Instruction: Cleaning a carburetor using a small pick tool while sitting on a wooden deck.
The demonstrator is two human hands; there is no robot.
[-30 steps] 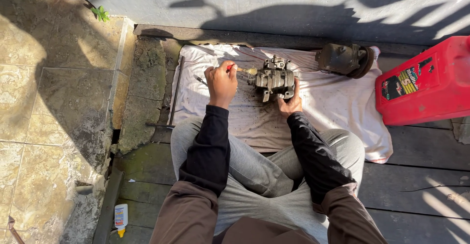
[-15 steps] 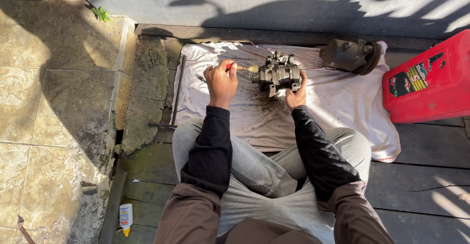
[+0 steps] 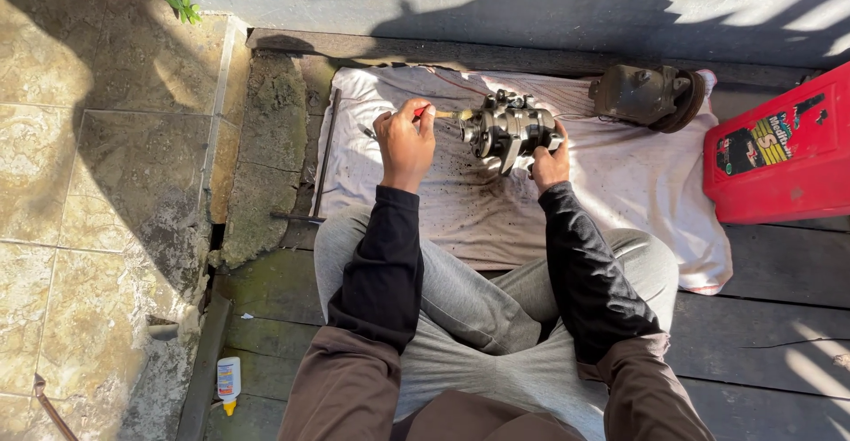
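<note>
The person sits cross-legged on dark floor boards [image 3: 779, 317], looking down at a stained white cloth [image 3: 620, 184] spread in front of the knees. On the cloth, near its far edge, sits a grey metal engine part [image 3: 512, 129], lumpy with fittings and bolts.

The left hand [image 3: 405, 140] is closed in a fist around a small tool with a red handle [image 3: 420, 113]; its grip is clamped on that handle. The tool's pale shaft runs to the right and meets the left end of the engine part. The right hand [image 3: 551, 163] holds the part from the near right side, fingers wrapped against its body, so its grip is shut on the part. Whether the part rests on the cloth or is lifted just off it cannot be told.

A thin red wire [image 3: 452, 82] lies across the cloth behind the hands. At the cloth's far right corner sits a second dark metal part [image 3: 645, 96] with a round end. Just right of the cloth stands a red can [image 3: 784, 149].

Along the cloth's left edge lies a long dark rod [image 3: 324, 153]. Further left are a mossy stone kerb [image 3: 266, 158] and tiled paving [image 3: 88, 184]. A small white bottle with a yellow tip [image 3: 228, 383] lies near the left knee.
</note>
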